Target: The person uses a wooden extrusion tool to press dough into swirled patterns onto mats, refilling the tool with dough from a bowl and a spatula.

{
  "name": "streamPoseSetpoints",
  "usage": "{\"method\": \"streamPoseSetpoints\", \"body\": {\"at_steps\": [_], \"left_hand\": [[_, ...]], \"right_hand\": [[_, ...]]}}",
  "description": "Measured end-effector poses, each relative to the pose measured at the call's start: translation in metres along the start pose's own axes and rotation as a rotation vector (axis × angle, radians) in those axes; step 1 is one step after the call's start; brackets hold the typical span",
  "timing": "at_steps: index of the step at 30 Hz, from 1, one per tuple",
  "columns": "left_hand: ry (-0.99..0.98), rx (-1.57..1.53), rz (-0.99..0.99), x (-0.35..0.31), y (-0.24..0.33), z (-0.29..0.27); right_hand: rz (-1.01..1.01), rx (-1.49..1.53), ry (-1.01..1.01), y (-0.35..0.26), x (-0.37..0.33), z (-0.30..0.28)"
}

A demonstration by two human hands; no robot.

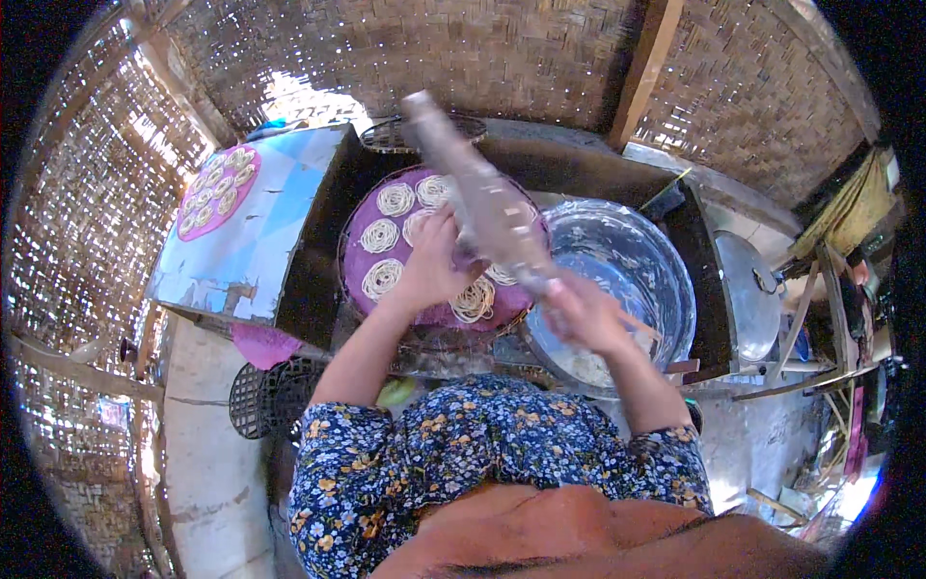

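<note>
A round tray lined with purple cloth [359, 265] carries several pale coils of noodle strands [381, 280]. My right hand [582, 311] is closed round the near end of a long wooden tool [494, 214] with a thick middle and thin ends. The tool slants over the tray toward the far left, and motion blurs it. Over the middle of the tray, my left hand [431, 262] has bent fingers and a thumb standing apart, close to the coils. The tool hides some of its fingertips, so contact with a coil cannot be made out.
Right of the tray stands a large dark basin [666, 280] smeared with pale dough. A blue-and-white table [280, 183] at the left bears a pink round cloth [196, 228] with more coils. Metal lid [748, 299] lies far right; a black plastic basket [262, 398] sits low left.
</note>
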State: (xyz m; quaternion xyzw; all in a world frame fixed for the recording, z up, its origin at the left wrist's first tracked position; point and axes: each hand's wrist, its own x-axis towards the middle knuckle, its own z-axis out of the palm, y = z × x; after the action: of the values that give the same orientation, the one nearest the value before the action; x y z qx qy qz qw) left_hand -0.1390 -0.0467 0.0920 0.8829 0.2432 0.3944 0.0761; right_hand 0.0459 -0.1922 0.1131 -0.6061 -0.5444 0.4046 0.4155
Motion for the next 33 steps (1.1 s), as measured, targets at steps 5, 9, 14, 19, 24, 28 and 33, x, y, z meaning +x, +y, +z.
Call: {"method": "streamPoseSetpoints", "body": {"at_steps": [5,9,14,19,24,28,33], "left_hand": [[0.217,-0.364,-0.529,-0.074,-0.022,-0.026],[0.153,-0.128,-0.808,-0.127,-0.013,-0.085],[-0.156,-0.045,-1.048,-0.194,-0.024,-0.107],[-0.783,0.057,-0.838,-0.228,-0.053,-0.070],[-0.742,0.158,-0.883,-0.251,-0.097,0.006],[-0.704,0.297,-1.175,-0.209,-0.092,0.031],[-0.454,0.208,-0.978,-0.227,-0.120,0.046]], "right_hand": [[-0.332,-0.204,-0.175,0.008,0.036,0.019],[-0.113,-0.429,0.325,0.063,0.065,-0.024],[0.025,-0.483,0.326,0.099,0.090,-0.040],[0.153,-0.700,0.321,0.100,0.109,-0.023],[0.211,-0.786,0.339,0.094,0.115,-0.014],[0.087,-0.816,0.339,0.103,0.118,-0.021],[0.131,-0.862,0.359,0.118,0.128,-0.020]]}}
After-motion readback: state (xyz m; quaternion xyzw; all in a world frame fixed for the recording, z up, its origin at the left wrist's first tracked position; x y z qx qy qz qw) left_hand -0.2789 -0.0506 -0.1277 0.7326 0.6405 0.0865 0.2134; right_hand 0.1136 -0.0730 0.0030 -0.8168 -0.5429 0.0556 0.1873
